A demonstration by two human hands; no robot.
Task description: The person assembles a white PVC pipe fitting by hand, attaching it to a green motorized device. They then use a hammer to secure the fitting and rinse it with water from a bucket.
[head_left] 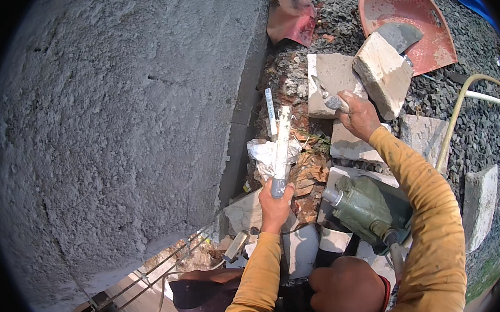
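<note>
Beside the wall (pixel 127 135), the left hand (pixel 275 205) grips the near end of a pipe (pixel 282 142), its long axis pointing away; rightward and farther out, the right hand (pixel 358 115) holds a trowel (pixel 329 99) over a slab (pixel 332 69).

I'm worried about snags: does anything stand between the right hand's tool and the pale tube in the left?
Nothing visible stands between the tool in the right hand and the pale tube in the left hand; a slab's edge and rubble show below the gap.
</note>
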